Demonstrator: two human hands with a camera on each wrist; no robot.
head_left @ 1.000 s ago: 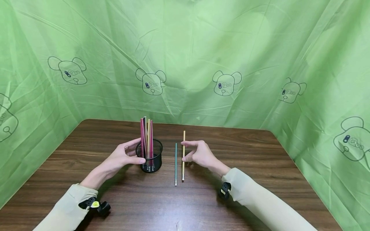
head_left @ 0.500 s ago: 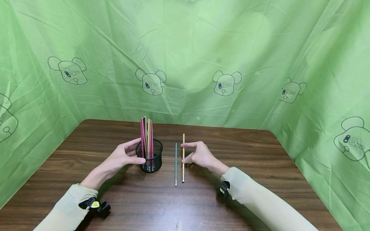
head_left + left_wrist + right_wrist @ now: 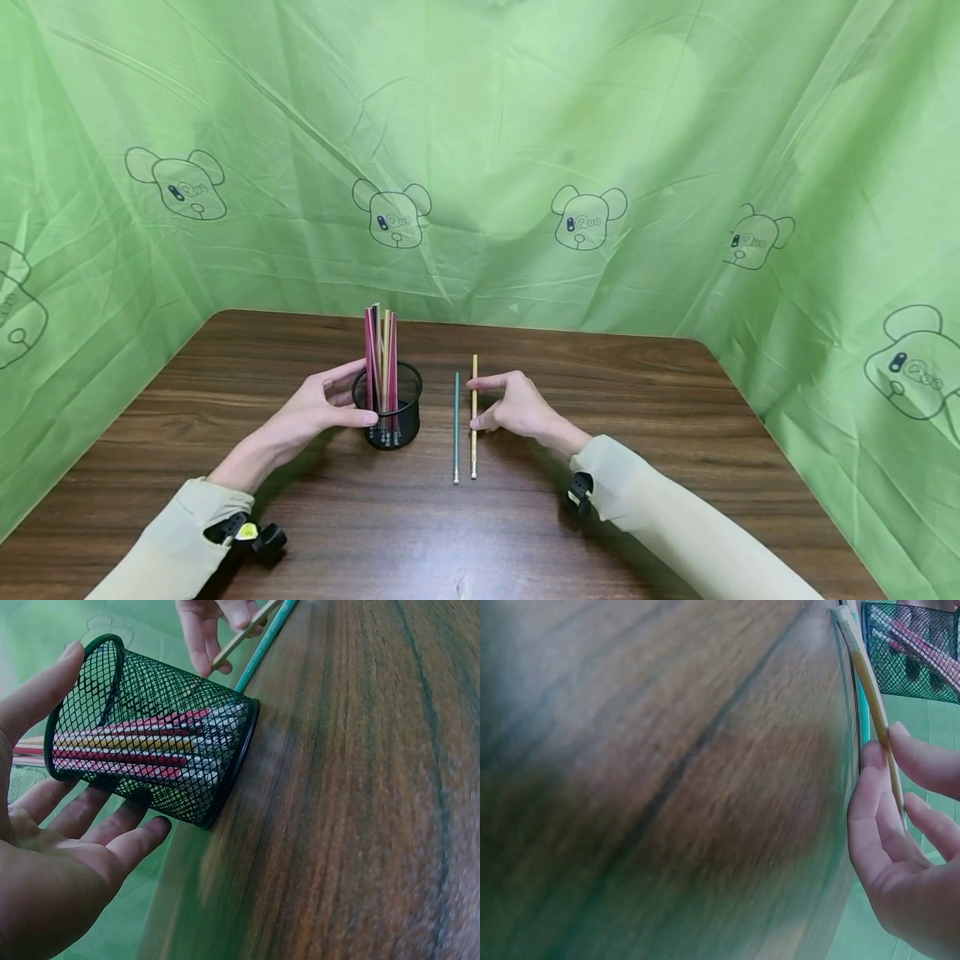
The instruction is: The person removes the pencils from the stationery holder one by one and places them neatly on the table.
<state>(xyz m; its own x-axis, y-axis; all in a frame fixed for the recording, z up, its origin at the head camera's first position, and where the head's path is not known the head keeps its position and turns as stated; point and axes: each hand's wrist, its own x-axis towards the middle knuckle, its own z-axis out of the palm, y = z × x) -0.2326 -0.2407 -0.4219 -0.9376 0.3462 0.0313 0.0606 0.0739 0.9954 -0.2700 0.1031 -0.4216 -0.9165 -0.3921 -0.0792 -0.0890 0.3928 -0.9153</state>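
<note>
A black mesh pencil cup (image 3: pixel 405 421) stands upright on the table with several pencils (image 3: pixel 150 742) in it, pink, yellow and dark ones. My left hand (image 3: pixel 318 404) holds it from the left, thumb at the rim and fingers round the far side. Right of the cup a teal pencil (image 3: pixel 457 425) lies on the table, its eraser end toward me. Alongside it is a yellow pencil (image 3: pixel 474 450), nearly parallel, which my right hand (image 3: pixel 517 406) pinches between thumb and fingers. The right wrist view shows the yellow pencil's eraser end (image 3: pixel 845 626) close over the wood.
The brown wood-grain table (image 3: pixel 480 542) carries all of these. Green cloth (image 3: pixel 495 125) printed with bear heads hangs behind the table and along both sides. Black wrist devices (image 3: pixel 247 532) sit on both sleeves.
My right hand has brought the yellow pencil slightly toward me and to the left, closer in line with the teal one. The left hand and the cup stay in place.
</note>
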